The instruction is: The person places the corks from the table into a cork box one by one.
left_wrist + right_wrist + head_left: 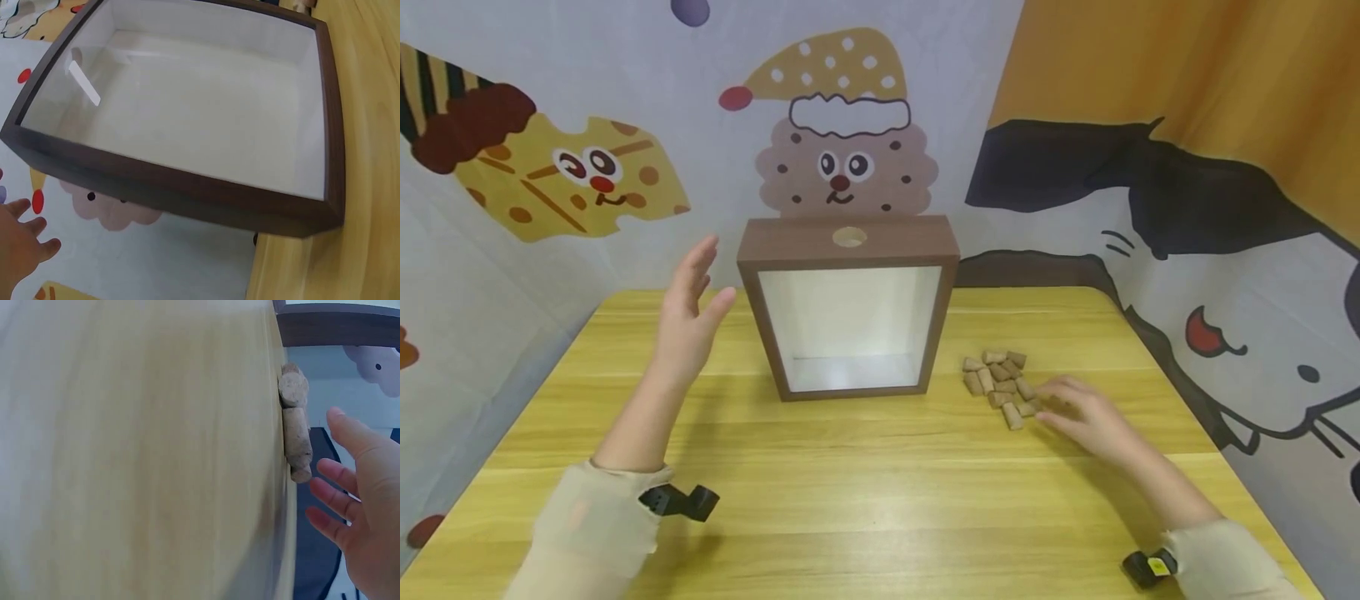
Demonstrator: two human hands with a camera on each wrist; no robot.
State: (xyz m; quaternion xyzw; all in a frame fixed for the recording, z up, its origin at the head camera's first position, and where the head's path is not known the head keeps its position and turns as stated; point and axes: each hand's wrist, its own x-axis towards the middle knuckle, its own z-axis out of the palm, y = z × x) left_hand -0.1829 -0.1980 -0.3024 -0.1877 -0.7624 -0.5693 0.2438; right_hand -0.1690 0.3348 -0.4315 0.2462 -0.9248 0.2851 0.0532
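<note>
A brown wooden box frame [942, 333] with a clear front and a white inside stands upright on the table. Its top has a round hole [850, 238]. To the right of it lies a loose pile of corks [1000, 375]. My right hand [1086, 417] hovers at the right edge of that pile, fingers apart; the right wrist view shows a gap between the fingertips and the corks [297, 434]. On the other side, my left hand [688, 321] is raised beside the box, holding nothing. In the left wrist view, spread fingers [37, 234] show near the box's corner.
The wooden table [850, 500] has its far edge against a cloth backdrop [715, 100] printed with cartoon figures. A small black camera is strapped on each sleeve, the left camera [681, 502] and the right camera [1150, 568].
</note>
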